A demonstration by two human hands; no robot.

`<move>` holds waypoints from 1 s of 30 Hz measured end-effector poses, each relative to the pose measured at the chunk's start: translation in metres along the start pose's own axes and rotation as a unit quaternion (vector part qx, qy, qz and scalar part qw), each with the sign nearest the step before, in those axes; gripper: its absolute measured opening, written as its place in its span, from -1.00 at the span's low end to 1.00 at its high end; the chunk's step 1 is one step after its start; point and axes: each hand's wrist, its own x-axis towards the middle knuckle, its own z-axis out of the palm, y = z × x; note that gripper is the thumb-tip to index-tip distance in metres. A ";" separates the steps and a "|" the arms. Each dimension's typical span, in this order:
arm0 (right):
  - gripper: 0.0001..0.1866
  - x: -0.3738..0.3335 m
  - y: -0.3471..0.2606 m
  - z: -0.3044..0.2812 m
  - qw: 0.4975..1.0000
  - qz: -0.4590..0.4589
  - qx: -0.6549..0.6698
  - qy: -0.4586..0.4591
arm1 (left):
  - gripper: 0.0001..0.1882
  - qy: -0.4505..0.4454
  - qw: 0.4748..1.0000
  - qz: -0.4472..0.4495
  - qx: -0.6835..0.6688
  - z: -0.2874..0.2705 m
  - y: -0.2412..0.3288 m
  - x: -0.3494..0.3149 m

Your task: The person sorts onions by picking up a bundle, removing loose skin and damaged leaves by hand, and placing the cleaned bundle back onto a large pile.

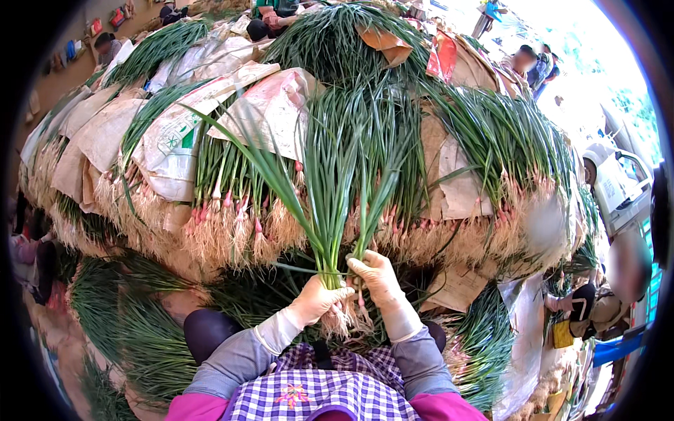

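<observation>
In front of my lap, my left hand [316, 302], in a pale glove, is closed around a bunch of spring onions [324, 242]. Their long green leaves fan upward and away from me, while the stringy roots [335, 324] hang below the hand. Close beside it, my gloved right hand [380, 278] pinches a smaller group of spring onion stalks [365, 228] between thumb and fingers. Pinkish bulbs show between the two hands. The right hand's fingertips partly hide the stalks they grip.
A large heap of spring onions [484, 147] rises ahead, roots toward me, with pale sacks [263, 112] laid over parts of it. More bunches [144, 337] lie at my left and right [484, 337]. Other people sit around the heap; a white vehicle [618, 186] stands at the right.
</observation>
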 end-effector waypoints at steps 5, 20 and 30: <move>-0.85 0.012 0.007 0.002 0.993 -0.046 -0.093 0.049 | -0.85 0.014 0.999 0.028 -0.024 -0.014 -0.019 0.009; -0.79 0.012 0.011 0.007 0.985 -0.003 -0.163 0.048 | -0.92 0.028 0.999 0.030 0.036 -0.002 -0.004 0.000; -0.81 0.036 0.019 -0.061 0.910 -0.160 -0.217 0.315 | -0.93 -0.021 0.976 0.012 -0.215 -0.007 0.003 -0.005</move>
